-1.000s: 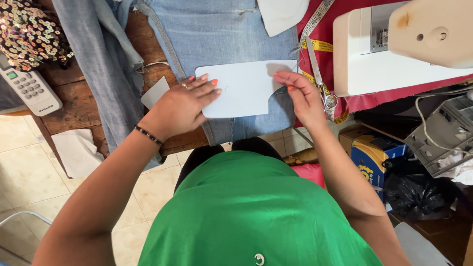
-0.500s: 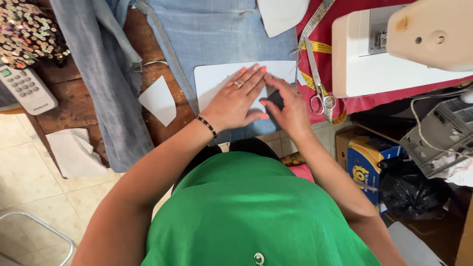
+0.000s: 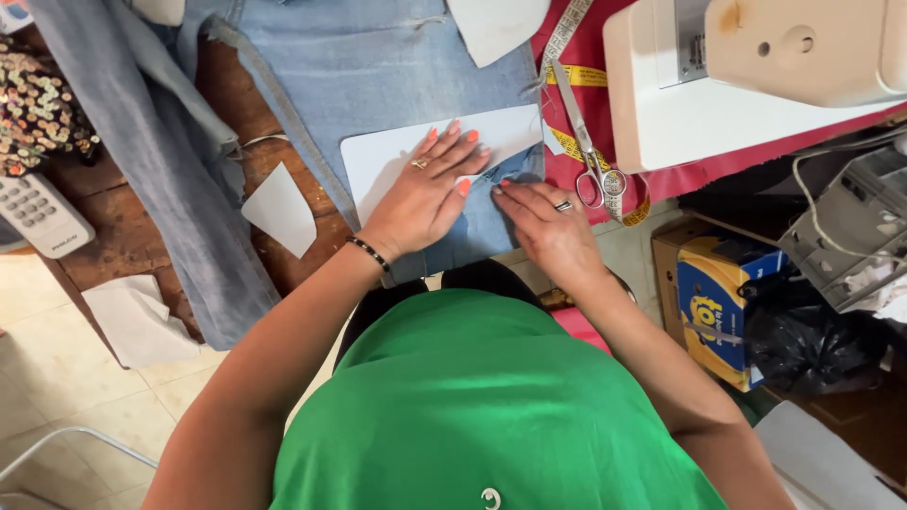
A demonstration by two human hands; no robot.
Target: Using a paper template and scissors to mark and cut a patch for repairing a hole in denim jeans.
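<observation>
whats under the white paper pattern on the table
Light blue denim lies under the paper pattern, showing all round it. The left hand presses flat on the pattern; the right hand rests beside it on denim. The denim directly beneath is covered.

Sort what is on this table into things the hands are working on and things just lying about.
In hand: left hand flat on the white paper pattern piece; right hand on the light blue denim fabric.

Lying about: silver scissors, yellow measuring tape, white sewing machine, grey remote control.
</observation>
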